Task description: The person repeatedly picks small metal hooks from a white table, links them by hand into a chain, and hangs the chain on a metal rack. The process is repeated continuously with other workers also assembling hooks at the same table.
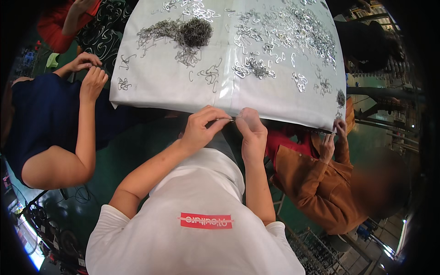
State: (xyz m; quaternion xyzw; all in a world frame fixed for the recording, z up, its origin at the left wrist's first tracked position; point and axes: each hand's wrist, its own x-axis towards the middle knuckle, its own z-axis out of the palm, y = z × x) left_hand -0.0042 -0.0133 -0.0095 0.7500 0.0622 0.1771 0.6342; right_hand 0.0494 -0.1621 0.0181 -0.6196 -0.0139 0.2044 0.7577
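Note:
At the near edge of a white-covered table (160,94), my left hand (204,126) and my right hand (252,130) meet almost fingertip to fingertip. Both are closed in a pinch on a tiny metal piece (233,120) between them, mostly hidden by the fingers. It may be one of the small bent wire hooks, but too little shows to be sure. On the table ahead lie loose wire hooks (256,68), with a darker tangled heap (196,33) of them farther left.
A co-worker in dark blue (50,119) sits at the left with hands together by the table corner. Another in a brown jacket (316,192) works at the right corner. A person in red (57,30) is at the far left. More shiny hooks (302,27) spread over the far right.

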